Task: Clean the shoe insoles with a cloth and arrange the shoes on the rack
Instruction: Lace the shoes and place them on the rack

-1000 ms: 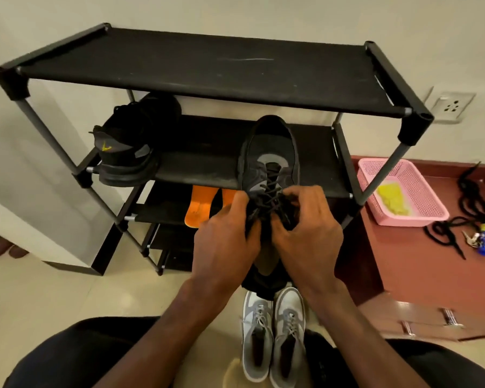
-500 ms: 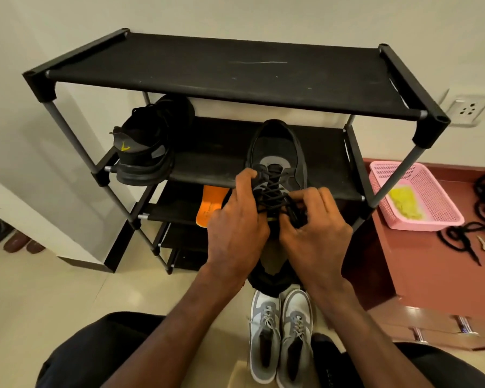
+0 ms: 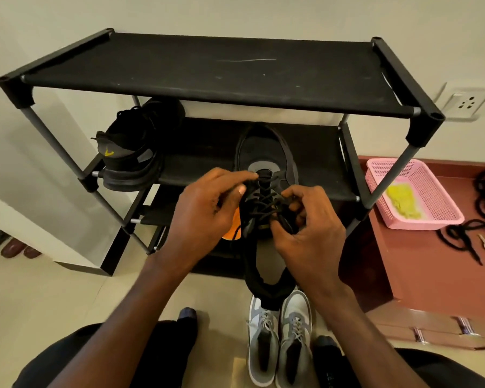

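The person's forearms are bare, with no sleeves, watch or rings in view on the left hand (image 3: 205,211) or the right hand (image 3: 310,233). The fingers (image 3: 240,189) have short, plain nails. Black clothing (image 3: 76,357) covers both legs, and the feet wear dark blue-grey socks (image 3: 187,315)

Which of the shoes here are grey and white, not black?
The pair of grey-and-white sneakers standing side by side on the floor. The shoe in both hands and the black shoes on the rack's shelf are dark.
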